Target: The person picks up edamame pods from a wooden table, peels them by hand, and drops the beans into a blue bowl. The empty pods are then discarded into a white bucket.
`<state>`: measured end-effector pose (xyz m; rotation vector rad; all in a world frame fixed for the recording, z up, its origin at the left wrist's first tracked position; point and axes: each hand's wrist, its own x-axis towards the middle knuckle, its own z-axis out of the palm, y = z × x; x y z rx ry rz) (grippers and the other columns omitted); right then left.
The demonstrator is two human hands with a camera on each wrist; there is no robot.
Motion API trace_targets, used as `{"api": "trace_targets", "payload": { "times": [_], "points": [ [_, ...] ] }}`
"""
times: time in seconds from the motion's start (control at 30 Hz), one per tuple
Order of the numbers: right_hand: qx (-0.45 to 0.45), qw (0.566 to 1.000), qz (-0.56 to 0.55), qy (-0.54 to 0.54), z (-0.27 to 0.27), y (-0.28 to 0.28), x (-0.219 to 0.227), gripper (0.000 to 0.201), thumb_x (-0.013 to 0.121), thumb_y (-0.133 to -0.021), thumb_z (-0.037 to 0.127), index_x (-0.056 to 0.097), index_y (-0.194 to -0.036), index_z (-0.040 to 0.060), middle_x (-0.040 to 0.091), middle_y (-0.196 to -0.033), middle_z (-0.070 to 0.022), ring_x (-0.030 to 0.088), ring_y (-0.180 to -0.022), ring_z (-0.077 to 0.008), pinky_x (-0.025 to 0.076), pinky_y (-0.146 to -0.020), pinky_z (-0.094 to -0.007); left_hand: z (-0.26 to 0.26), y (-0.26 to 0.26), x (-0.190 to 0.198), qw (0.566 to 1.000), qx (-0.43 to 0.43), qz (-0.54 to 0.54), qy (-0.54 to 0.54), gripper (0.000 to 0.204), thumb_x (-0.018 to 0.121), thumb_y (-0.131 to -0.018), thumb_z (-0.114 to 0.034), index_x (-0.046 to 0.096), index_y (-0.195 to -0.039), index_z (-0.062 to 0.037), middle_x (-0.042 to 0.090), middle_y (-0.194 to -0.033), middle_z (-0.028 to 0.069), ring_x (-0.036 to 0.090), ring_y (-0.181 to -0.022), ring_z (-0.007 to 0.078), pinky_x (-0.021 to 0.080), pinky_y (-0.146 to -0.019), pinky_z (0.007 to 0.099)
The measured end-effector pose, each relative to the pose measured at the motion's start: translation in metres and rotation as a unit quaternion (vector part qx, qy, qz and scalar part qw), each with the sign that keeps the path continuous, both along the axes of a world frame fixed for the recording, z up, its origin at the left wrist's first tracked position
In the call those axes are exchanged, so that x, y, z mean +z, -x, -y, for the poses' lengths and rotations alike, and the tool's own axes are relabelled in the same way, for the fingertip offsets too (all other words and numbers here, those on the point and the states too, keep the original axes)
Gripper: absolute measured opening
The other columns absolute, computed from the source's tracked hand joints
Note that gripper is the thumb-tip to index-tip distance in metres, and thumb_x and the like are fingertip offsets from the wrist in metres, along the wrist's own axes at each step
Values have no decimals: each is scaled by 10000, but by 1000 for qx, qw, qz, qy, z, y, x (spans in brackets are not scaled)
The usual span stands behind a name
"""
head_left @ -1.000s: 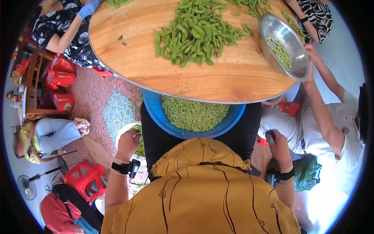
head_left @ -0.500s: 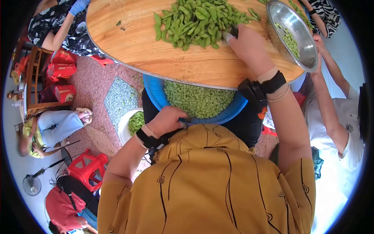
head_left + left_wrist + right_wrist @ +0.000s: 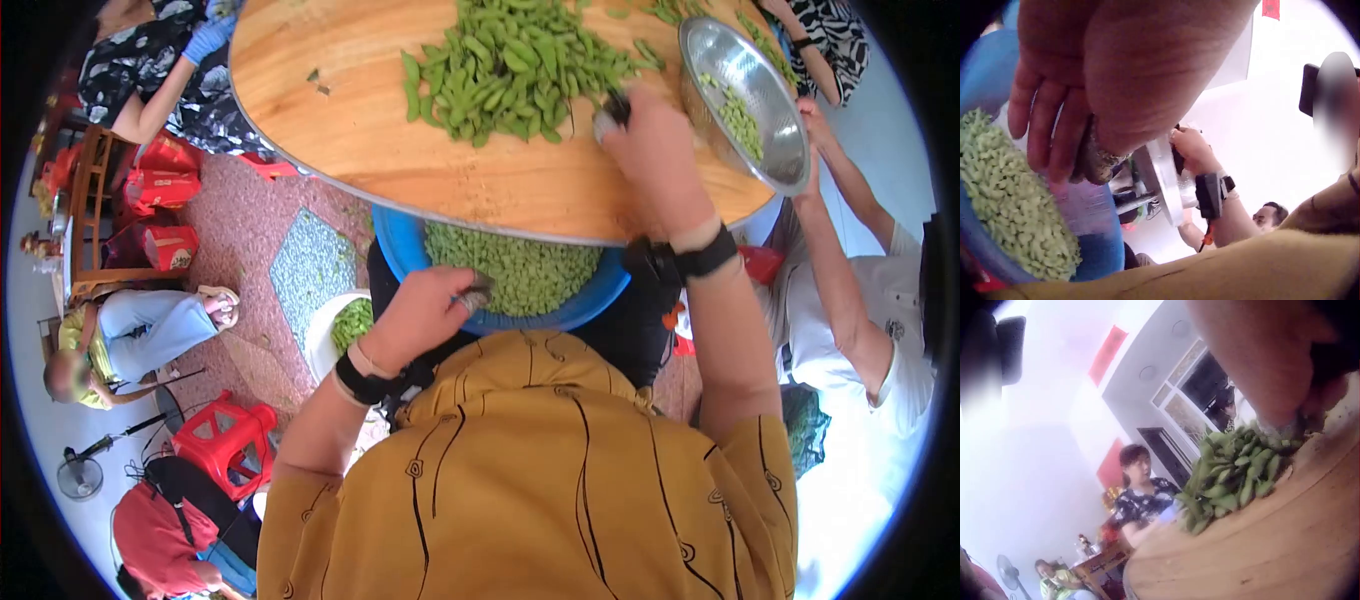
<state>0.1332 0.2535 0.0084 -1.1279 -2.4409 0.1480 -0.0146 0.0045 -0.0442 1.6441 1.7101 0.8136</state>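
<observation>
My left hand (image 3: pixel 425 315) hovers over the near left rim of a blue basin (image 3: pixel 395 250), which holds shelled green beans (image 3: pixel 535 265). In the left wrist view its fingers (image 3: pixel 1041 128) hang long and loose, and a rough grey cover (image 3: pixel 1100 162) wraps the thumb. My right hand (image 3: pixel 655 150) is over the wooden tabletop (image 3: pixel 330 130), at the right edge of a heap of green soybean pods (image 3: pixel 510 80). Grey and dark covers show on its thumb and a finger. Its curled fingers are partly hidden in the right wrist view, so I cannot tell whether they hold a pod.
At right, another person's hands (image 3: pixel 815 130) hold a tilted metal colander (image 3: pixel 790 160) with some shelled beans. A white bucket (image 3: pixel 322 335) of green pieces stands left of the basin. Further left is a red stool (image 3: pixel 225 440). Across the table sits a person with a blue glove (image 3: pixel 210 40).
Both hands came up from the sides: the left to the basin, the right onto the table by the pods. Since half a second ago, the right hand has drawn slightly back from the heap.
</observation>
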Motion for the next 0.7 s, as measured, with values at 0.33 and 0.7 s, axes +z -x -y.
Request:
{"api": "trace_targets", "payload": {
  "times": [0.33,0.7],
  "points": [
    [80,749,-189,629,62,-48,24,212,622,-843,213,610,-859,3,553,-647,6,465,-503,-71,370,-473,-222,-48,-39,62,970,87,-68,-218,305,622,-707,10,598,-1011,-9,583,-901,171,592,-801,361,487,-655,379],
    [173,769,-189,585,89,-65,37,340,442,-856,24,477,-1187,-43,618,-870,-69,576,-606,-106,518,-498,-242,-50,-41,60,902,128,405,73,145,510,-911,-100,620,-943,-12,581,-750,-22,457,-612,36,373,-531,198]
  ]
}}
